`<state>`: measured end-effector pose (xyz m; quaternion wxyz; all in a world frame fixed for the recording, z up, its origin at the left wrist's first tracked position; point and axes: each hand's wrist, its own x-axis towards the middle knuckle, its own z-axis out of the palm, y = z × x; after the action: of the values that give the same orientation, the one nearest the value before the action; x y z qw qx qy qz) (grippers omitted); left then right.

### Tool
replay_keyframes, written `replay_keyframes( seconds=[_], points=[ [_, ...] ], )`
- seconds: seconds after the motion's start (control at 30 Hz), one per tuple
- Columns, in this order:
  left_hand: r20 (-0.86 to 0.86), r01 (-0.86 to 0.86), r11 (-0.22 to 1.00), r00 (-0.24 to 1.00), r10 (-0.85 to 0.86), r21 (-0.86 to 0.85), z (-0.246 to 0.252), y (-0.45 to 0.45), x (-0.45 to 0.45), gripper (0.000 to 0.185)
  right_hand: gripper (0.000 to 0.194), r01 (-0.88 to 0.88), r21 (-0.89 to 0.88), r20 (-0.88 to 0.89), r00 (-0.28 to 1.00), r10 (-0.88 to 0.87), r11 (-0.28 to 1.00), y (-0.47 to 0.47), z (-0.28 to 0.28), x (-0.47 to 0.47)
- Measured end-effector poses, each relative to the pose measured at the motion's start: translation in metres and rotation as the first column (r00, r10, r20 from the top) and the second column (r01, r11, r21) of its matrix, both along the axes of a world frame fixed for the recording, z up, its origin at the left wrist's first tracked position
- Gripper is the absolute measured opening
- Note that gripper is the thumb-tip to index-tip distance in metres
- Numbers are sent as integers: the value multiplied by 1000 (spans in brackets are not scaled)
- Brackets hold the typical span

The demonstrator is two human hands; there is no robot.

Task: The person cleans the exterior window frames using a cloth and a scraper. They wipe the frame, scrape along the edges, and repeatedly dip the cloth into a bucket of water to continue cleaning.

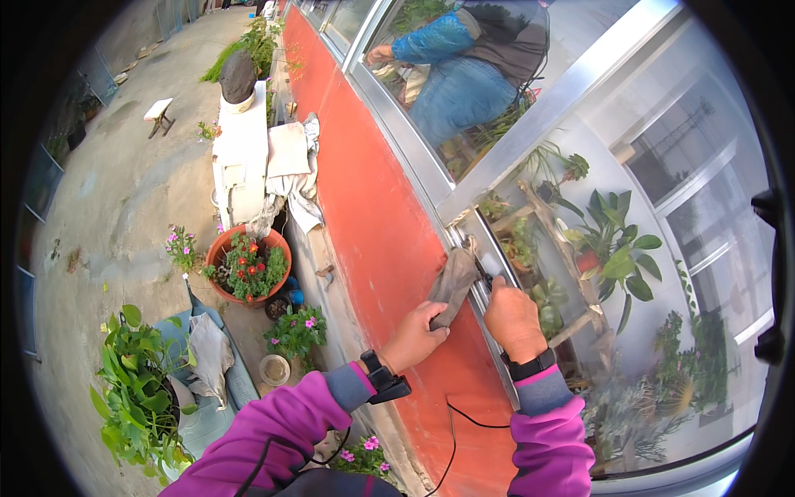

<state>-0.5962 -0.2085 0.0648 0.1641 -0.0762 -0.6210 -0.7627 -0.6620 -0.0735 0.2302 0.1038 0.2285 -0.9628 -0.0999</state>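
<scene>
My left hand (416,335) grips the lower end of a grey-brown cloth (454,282), which lies against the red wall and the window ledge. My right hand (514,318) is closed around a dark, thin tool (484,273) at the metal window track (481,304), close to the cloth's upper end. Most of the tool is hidden by my fingers, so its kind cannot be told. Both hands are at the lower edge of the window's aluminium frame (478,177), just below the glass.
Left of the red wall (366,199) stand a terracotta pot (214,255) of red flowers, a white cabinet (239,149) with draped cloths (301,186), and a leafy potted plant (133,391). Plants stand behind the glass. A black cable (452,428) hangs along the wall. A person is visible in the upper pane.
</scene>
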Motion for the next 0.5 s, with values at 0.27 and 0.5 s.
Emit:
replay_keyframes(
  seconds=[0.27,0.5],
  points=[
    [22,106,994,994,-105,-29,4,-12,11,24,21,77,-202,-25,996,-83,976,30,20,40],
    [109,145,978,981,-162,147,5,-11,6,29,10,9,30,-79,997,-7,1000,-3,3,16]
  ],
)
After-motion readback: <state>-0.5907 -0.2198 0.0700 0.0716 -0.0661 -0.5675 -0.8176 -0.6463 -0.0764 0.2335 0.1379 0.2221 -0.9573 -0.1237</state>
